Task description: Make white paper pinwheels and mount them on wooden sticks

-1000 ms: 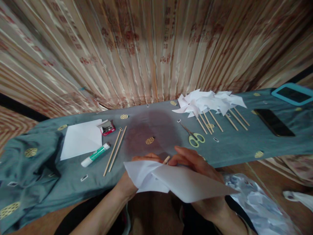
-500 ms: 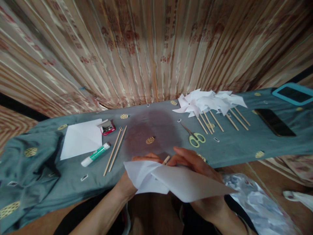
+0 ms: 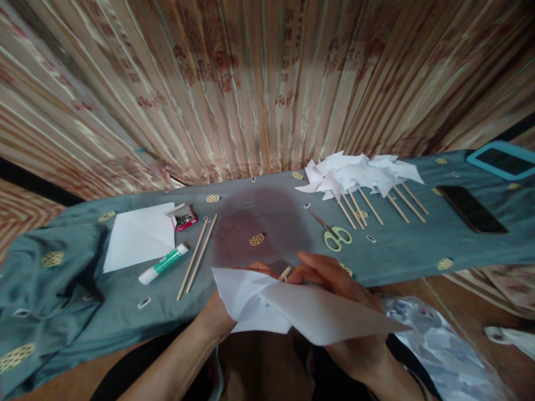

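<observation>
A white paper pinwheel [image 3: 309, 309] is held low over the near edge of the cloth, its blades turned toward me. From behind its upper edge pokes the tip of a wooden stick [image 3: 285, 273], with a small thin piece, perhaps a metal pin, at it. My left hand [image 3: 259, 268] is closed around the pinwheel from behind; the paper covers most of its fingers. My right hand [image 3: 330, 273] has its thumb and fingers pinched at the stick's tip, partly behind the paper. Green-handled scissors [image 3: 332, 236] lie just beyond my right hand.
Two wooden sticks [image 3: 196, 256], a glue stick [image 3: 164, 263], white paper [image 3: 140, 236] and a red box of pins [image 3: 184, 217] lie left. Finished pinwheels [image 3: 363, 175], a phone [image 3: 471, 209] and a blue-framed device [image 3: 504, 160] are right. A plastic bag [image 3: 443, 345] sits below.
The pinwheel and the stick's tip have shifted very slightly. Both hands keep nearly the same place and grip, and the thin piece at the tip shows more clearly.
</observation>
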`<state>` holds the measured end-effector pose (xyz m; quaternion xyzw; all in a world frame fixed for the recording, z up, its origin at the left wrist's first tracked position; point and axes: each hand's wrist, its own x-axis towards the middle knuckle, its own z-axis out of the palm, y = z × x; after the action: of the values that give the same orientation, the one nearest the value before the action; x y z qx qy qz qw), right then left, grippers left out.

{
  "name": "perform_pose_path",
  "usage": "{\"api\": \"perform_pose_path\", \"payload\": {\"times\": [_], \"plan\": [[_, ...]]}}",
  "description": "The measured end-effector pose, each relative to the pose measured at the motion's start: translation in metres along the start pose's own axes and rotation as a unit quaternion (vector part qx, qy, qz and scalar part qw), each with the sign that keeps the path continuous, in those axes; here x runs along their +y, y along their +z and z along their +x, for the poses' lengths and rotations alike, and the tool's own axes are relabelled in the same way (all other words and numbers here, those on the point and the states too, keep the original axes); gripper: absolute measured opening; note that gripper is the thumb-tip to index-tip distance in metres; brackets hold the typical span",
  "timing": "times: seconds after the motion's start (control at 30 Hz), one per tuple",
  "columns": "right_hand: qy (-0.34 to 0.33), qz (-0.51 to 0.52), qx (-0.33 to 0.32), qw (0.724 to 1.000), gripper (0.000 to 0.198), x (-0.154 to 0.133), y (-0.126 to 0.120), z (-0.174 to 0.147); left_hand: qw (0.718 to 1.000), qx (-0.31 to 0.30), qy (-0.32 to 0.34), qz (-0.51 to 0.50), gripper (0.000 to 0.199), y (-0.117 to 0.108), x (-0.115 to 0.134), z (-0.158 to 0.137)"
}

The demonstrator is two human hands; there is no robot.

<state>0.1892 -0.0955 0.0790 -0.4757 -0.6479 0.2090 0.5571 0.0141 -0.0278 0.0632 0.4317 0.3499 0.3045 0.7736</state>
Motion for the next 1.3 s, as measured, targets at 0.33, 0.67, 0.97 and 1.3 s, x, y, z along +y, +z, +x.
{"api": "perform_pose_path", "payload": {"times": [0.33,0.67,0.97,1.3], "plan": [[0.298,0.208,0.062,0.93,0.036,0.013,0.012,0.016,0.996,0.081,-0.031,0.008,0.035,-0.008,-0.015,-0.001],[0.36,0.31,0.072,0.877,0.031,0.044,0.034,0.015,0.994,0.102,0.032,0.021,0.031,-0.005,-0.02,0.005],[0.375,0.293,0.072,0.876,0.036,0.053,0.047,0.016,0.986,0.161,0.011,-0.03,0.03,-0.007,-0.027,0.008],[0.367,0.323,0.067,0.87,0.036,0.059,0.055,0.019,0.986,0.16,0.015,-0.032,0.029,-0.015,-0.029,0.007]]}}
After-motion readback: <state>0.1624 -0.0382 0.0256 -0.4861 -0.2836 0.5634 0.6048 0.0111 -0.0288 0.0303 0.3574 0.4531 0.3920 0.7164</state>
